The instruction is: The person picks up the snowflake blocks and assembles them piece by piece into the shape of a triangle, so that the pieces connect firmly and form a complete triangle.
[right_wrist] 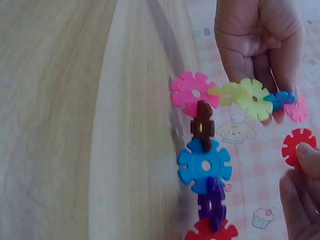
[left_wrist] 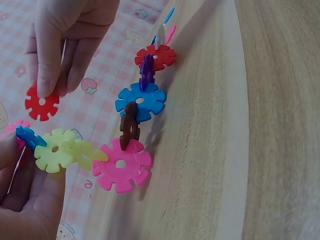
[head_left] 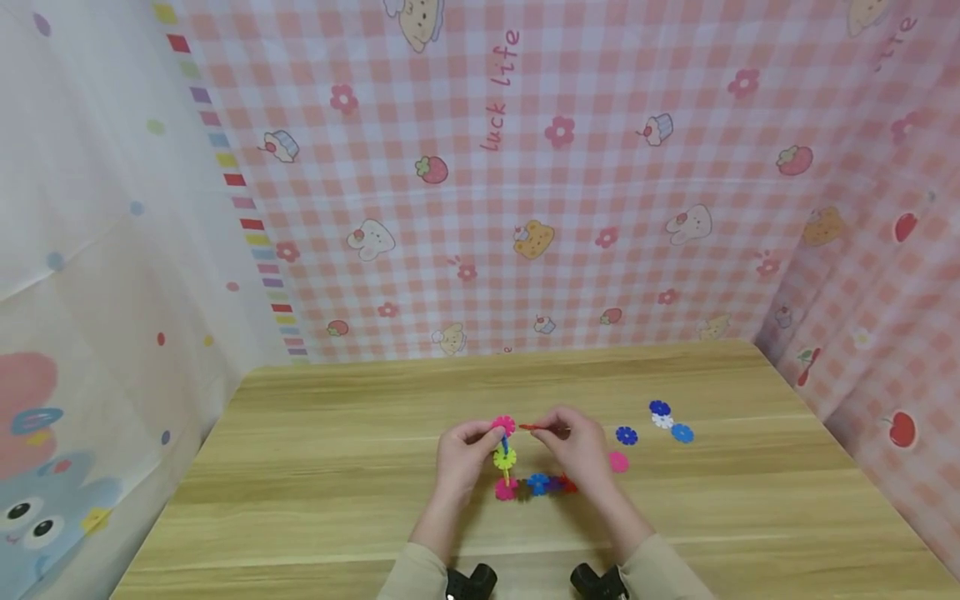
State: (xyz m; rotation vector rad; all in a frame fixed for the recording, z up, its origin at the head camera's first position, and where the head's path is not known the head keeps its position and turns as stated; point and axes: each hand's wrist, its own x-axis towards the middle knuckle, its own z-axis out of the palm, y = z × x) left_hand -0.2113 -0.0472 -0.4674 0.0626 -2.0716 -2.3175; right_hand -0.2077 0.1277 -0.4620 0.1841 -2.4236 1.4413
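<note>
A chain of notched plastic snowflake discs, joined edge to edge, bends at a pink corner disc (left_wrist: pixel 121 166). One arm runs through yellow discs (head_left: pixel 505 457) and a blue disc (right_wrist: pixel 280 100) to a pink end disc (head_left: pixel 504 426). My left hand (head_left: pixel 461 457) pinches the chain near that end. The other arm has a brown disc (right_wrist: pixel 202 126), a blue disc (right_wrist: pixel 205 166), a purple disc (right_wrist: pixel 212 204) and a red disc (left_wrist: pixel 155 57). Between thumb and fingers, my right hand (head_left: pixel 576 443) pinches a separate red snowflake disc (left_wrist: pixel 42 103), a small gap from the pink end.
Loose discs lie on the wooden table (head_left: pixel 337 450) to the right: a pink one (head_left: pixel 618 462), a dark blue one (head_left: pixel 627 436), and a cluster with another dark blue (head_left: pixel 660 407), a white (head_left: pixel 662 422) and a light blue (head_left: pixel 682 433). Patterned cloth (head_left: pixel 480 208) hangs behind.
</note>
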